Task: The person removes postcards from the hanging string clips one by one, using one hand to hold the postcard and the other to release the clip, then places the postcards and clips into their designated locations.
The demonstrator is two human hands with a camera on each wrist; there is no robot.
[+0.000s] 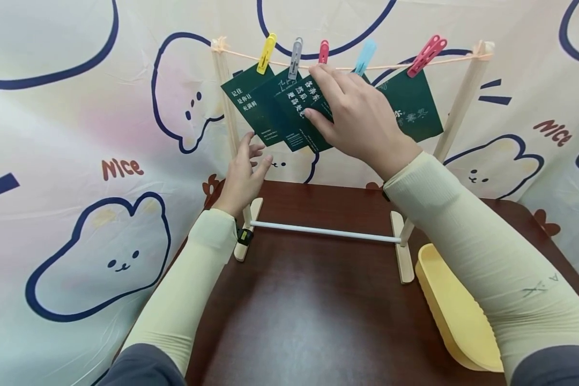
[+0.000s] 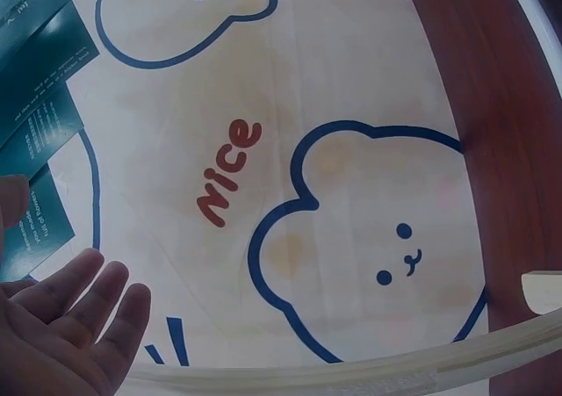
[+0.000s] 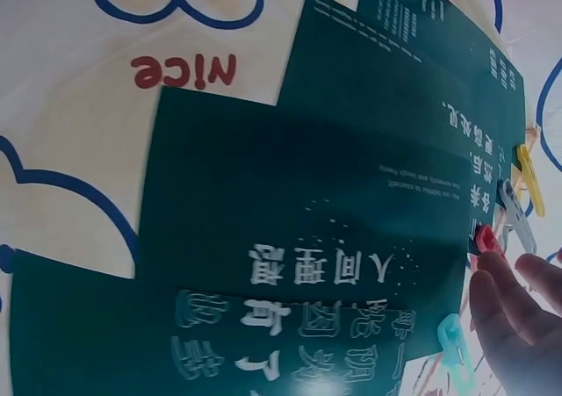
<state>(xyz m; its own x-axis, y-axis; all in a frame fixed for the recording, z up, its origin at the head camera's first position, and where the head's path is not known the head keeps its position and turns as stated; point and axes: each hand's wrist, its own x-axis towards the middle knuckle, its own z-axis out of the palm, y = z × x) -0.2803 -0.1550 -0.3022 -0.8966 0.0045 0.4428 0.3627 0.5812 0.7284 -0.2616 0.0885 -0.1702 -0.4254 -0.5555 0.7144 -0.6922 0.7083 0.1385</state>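
Observation:
Several dark green cards [image 1: 255, 110] with white print hang overlapping from a cord [image 1: 391, 67], held by clothespins. My right hand [image 1: 362, 115] is in front of the middle cards, its fingertips close to the red clothespin [image 1: 324, 52] and its thumb apart from the fingers; whether it touches the card cannot be told. In the right wrist view, those fingers are beside the red clothespin [image 3: 489, 241], above the light blue clothespin [image 3: 455, 352]. My left hand [image 1: 243, 174] is raised by the left post, fingers spread below the leftmost card, nothing in its grasp.
A wooden frame with a left post [image 1: 228, 102], right post [image 1: 463, 102] and white crossbar [image 1: 323, 231] stands on the brown table [image 1: 318, 311]. Yellow [image 1: 266, 53], grey [image 1: 296, 59] and pink [image 1: 427, 56] clothespins are on the cord. A yellow tray [image 1: 444, 321] lies at right.

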